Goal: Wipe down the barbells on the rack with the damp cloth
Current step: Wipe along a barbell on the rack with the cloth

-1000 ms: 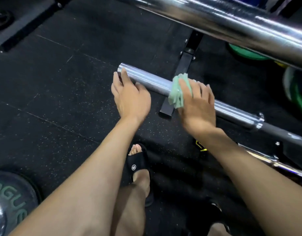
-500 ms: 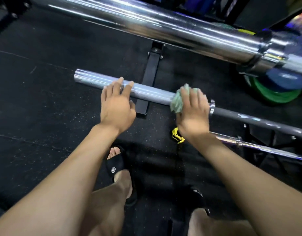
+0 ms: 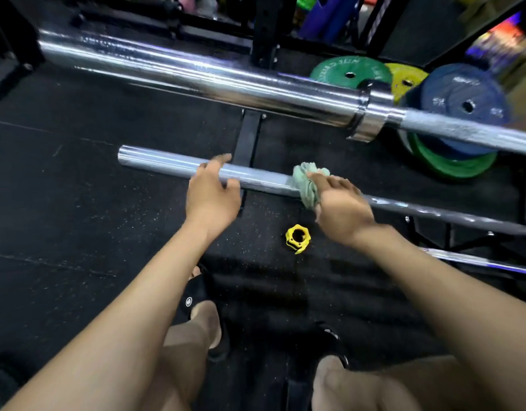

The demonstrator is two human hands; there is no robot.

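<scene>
Black speckled rubber floor (image 3: 78, 203); coloured weight plates (image 3: 349, 73) stacked by dark rack posts (image 3: 264, 31).

Green cloth (image 3: 307, 185) bunched on chrome barbell (image 3: 167, 163) – horiz.

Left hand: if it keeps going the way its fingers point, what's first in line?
Probably the lower barbell's sleeve: the left hand points up-frame with its blurred fingertips already at it. Contact unclear.

Upper barbell (image 3: 196, 75) — right end cut off.
</scene>
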